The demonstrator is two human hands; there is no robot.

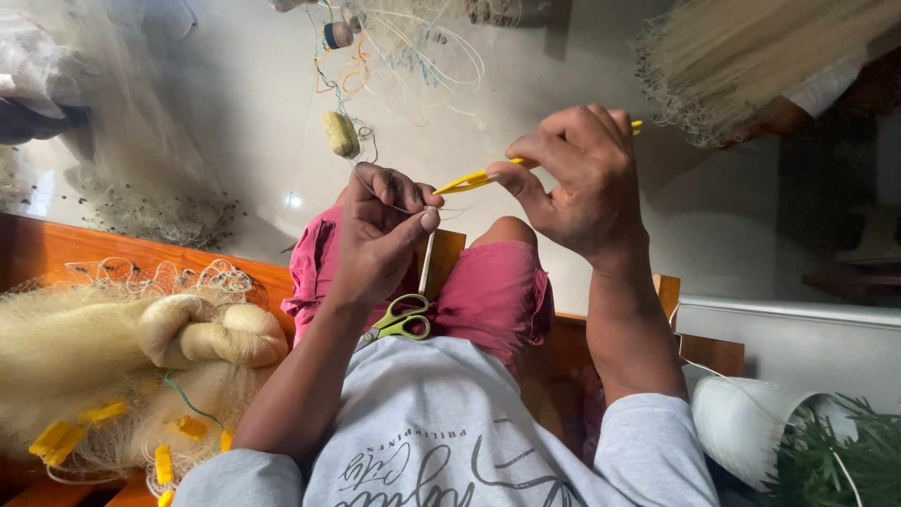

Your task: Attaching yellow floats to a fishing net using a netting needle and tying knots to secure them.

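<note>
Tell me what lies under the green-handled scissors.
The green-handled scissors rest on the lap, across pink shorts and the grey shirt's hem. Their blades are hidden behind the left hand.

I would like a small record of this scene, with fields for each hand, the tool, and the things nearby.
left hand: pinches thin net line between thumb and fingers
right hand: grips a yellow netting needle, tip toward the left hand
lap: green-handled scissors on the pink shorts
person's left side: bundled pale net with yellow floats, on a wooden bench
floor ahead: oval float among loose lines
</note>
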